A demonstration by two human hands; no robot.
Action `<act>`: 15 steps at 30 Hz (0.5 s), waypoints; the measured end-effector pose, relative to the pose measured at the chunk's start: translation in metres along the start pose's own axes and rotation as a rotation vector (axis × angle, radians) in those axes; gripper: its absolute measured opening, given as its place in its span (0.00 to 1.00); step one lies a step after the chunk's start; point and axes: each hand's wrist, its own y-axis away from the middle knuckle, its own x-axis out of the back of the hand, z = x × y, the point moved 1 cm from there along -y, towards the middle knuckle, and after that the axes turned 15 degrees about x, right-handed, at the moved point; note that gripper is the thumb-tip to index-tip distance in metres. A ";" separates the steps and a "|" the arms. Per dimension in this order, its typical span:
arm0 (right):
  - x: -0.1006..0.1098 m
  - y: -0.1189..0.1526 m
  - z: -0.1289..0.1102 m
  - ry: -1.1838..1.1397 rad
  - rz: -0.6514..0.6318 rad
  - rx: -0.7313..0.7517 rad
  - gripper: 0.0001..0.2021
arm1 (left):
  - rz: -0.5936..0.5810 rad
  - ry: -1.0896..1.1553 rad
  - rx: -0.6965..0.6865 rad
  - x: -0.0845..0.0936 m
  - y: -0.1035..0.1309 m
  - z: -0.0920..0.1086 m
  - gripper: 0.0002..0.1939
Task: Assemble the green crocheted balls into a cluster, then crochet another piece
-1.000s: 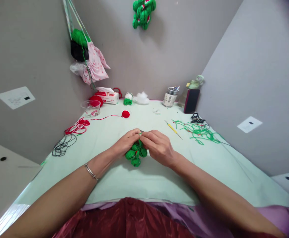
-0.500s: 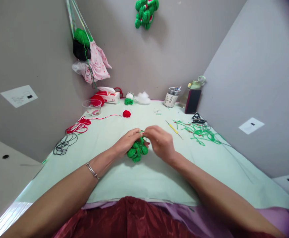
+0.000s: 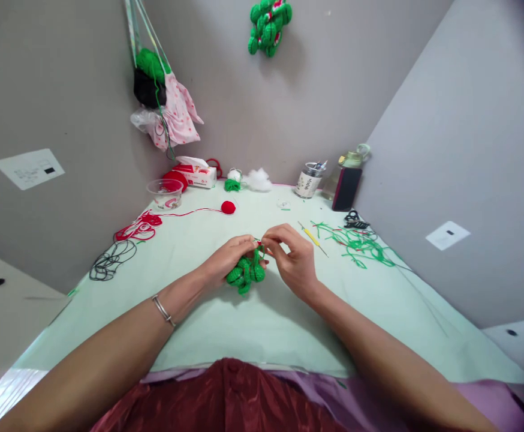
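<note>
My left hand point(image 3: 234, 255) is closed on a green crocheted piece point(image 3: 246, 271) with rounded lobes, held just above the table. A bit of red shows at the top of the piece, near my fingertips. Close beside it, my right hand point(image 3: 291, 257) pinches at that same top edge, thumb and forefinger pressed together. What lies between those fingers is too small to make out; it may be yarn or a thin tool. A strand of green yarn loops down between the two hands.
A yellow-handled crochet hook point(image 3: 313, 239) and green yarn scraps point(image 3: 361, 243) lie to the right. Behind are a red yarn ball point(image 3: 228, 207), white stuffing point(image 3: 259, 180), a tin of pens point(image 3: 307, 181) and a phone point(image 3: 347, 189). A clear tub point(image 3: 165, 194) and dark yarn point(image 3: 113, 260) sit left.
The view has shifted slightly. My right hand's fingers have opened out a little at the top of the green piece, which stays in my left hand.
</note>
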 end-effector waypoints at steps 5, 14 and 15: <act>-0.001 0.000 0.004 -0.115 -0.093 -0.071 0.06 | 0.017 0.010 -0.009 0.000 0.001 0.000 0.13; -0.001 0.002 0.001 0.197 -0.274 0.245 0.11 | 0.035 -0.058 -0.016 -0.001 -0.001 -0.004 0.11; -0.002 0.003 0.000 0.224 -0.260 0.293 0.12 | 0.031 -0.063 -0.023 -0.001 -0.001 -0.004 0.11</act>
